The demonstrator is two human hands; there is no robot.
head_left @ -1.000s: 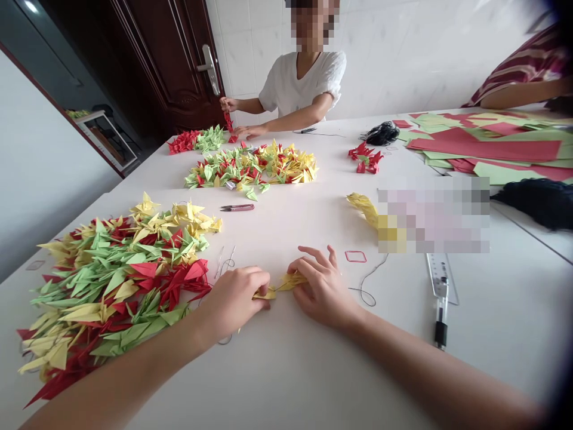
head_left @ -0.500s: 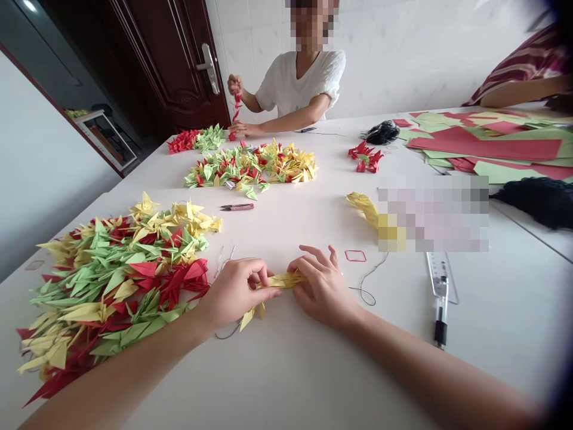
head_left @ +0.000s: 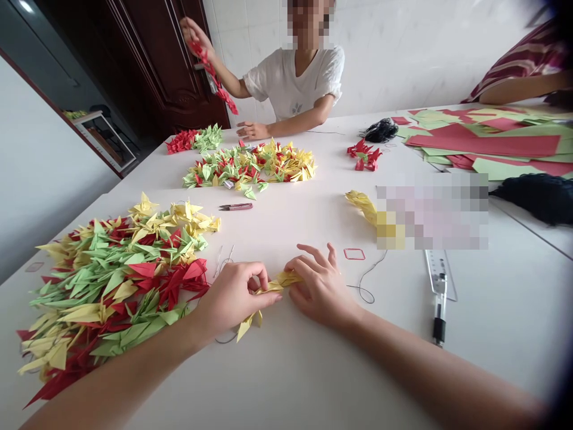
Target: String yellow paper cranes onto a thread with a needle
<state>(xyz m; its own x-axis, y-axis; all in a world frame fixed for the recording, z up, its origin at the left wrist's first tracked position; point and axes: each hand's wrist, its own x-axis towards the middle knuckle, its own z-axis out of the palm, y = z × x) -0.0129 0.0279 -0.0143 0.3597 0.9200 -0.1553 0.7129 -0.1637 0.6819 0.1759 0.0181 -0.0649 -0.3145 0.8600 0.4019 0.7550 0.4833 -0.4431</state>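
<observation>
Thumb and fingers of my left hand (head_left: 239,292) pinch one end of a yellow folded-paper string (head_left: 285,280). The other end is held by my right hand (head_left: 316,283), its thumb side curled at the paper and its outer fingers raised. Loose yellow points (head_left: 249,323) hang below my left hand, near a dark thread (head_left: 227,340). Left of my hands lies a big heap of red, green and yellow folded paper pieces (head_left: 111,269). A dark thread (head_left: 367,292) loops on the table right of my right hand.
Small snips (head_left: 236,206) lie beyond my hands. A second folded-paper pile (head_left: 250,164) is farther back. At right are a yellow strand (head_left: 360,205), a ruler (head_left: 434,269), a pen (head_left: 440,310), black thread (head_left: 535,199) and paper sheets (head_left: 483,143). Across sits a person (head_left: 298,83) with a red strand.
My hands have barely shifted; the yellow string tilts more between them. The person across has raised one hand up and to the left, lifting the red strand off the table.
</observation>
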